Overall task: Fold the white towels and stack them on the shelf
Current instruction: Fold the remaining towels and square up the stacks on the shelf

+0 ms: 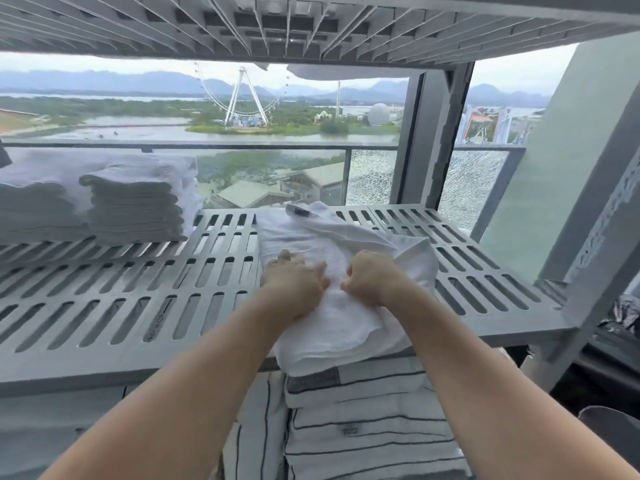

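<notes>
Slatted grey shelf (138,299) carries the half-folded white towel (346,244), its long axis running away from the person, both hands' fingers clenched on its middle: left hand (298,277), right hand (375,275).

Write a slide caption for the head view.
Both hands, left and right, gripping a white towel on a slatted shelf.

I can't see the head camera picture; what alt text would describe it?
Two bare hands, left hand and right hand, grip a rumpled white towel on a grey slatted shelf. Folded white towels are stacked at the left; striped towels lie below. A Ferris wheel stands beyond the window.
</notes>
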Available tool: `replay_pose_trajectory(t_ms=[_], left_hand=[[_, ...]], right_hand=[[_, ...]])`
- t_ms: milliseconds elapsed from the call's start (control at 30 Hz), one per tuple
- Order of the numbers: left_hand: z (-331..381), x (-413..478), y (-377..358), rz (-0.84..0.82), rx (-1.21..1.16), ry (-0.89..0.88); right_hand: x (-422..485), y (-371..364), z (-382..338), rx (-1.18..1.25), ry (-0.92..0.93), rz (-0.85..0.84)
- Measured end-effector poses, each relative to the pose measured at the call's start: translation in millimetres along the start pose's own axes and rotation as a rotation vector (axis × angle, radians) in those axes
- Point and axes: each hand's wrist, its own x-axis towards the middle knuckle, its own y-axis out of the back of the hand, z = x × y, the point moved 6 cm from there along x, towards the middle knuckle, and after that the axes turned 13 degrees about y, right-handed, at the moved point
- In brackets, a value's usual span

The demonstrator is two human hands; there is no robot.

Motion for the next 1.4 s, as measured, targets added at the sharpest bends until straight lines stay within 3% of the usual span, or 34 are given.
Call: replay_pose_trajectory(t_ms=[100,167,267,400,567,700,800,867,1000,1200,1300,1400], left_hand=[[-16,6,-6,-0.003,-0.027,-0.153],[-23,5,-3,0.090,-0.023,-0.308],[-39,5,3,0.148,0.046,-0.458],[-68,16,24,0.089,0.045,-0.302],[-107,18,33,0.033,-0.310,-0.117],[-108,5,28,-0.178,-0.441,-0.018],[-84,-12,20,-0.225,-0.221,-0.109],[-73,-12,16,-0.141,-0.091,-0.124],[-79,9,34,0.023,-0.060,-0.025],[-110,85,63,0.007,-0.057,0.092],[-126,111,85,0.353,0.027,0.272],[-107,112,81,0.665,0.184,0.206]], right_hand=[[-5,1,-22,0.001,-0.030,-0.014],[-11,-2,-36,0.059,-0.063,-0.050],[-25,-18,-53,0.470,-0.148,-0.109],[-27,-27,-94,0.749,-0.052,-0.105],[-15,-32,-132,0.820,0.047,-0.239],[7,-15,-97,0.666,-0.125,-0.203],[29,-5,-63,0.586,-0.224,-0.125],[45,-4,-50,0.530,-0.201,-0.127],[86,2,-35,0.395,-0.080,-0.132],[150,15,-5,0.287,0.054,-0.122],[182,17,11,0.044,0.125,-0.150],[205,5,22,-0.103,0.186,-0.191]])
